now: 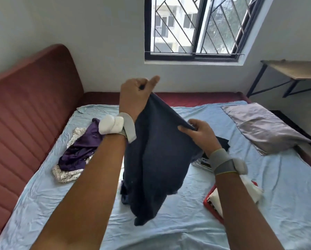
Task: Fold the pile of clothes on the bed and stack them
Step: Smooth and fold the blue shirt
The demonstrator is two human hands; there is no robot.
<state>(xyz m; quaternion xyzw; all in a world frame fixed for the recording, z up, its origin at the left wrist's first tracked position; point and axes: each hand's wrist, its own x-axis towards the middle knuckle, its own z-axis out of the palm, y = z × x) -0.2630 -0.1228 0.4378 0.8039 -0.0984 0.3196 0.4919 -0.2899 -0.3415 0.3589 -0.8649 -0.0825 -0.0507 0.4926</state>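
Both hands hold a dark navy garment (156, 159) up over the light blue bedsheet (187, 228), left hand (134, 94) gripping its top edge at 12 o'clock, right hand (198, 132) pinching an edge at 3 o'clock, so spreading seems in hand, and next it needs laying flat; no containers visible.

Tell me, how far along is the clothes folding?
Early, it seems. No finished stack is clearly visible. The left hand and right hand hold a dark navy garment up, unfolded. A purple garment on patterned white cloth lies crumpled on the bed sheet, unfolded.
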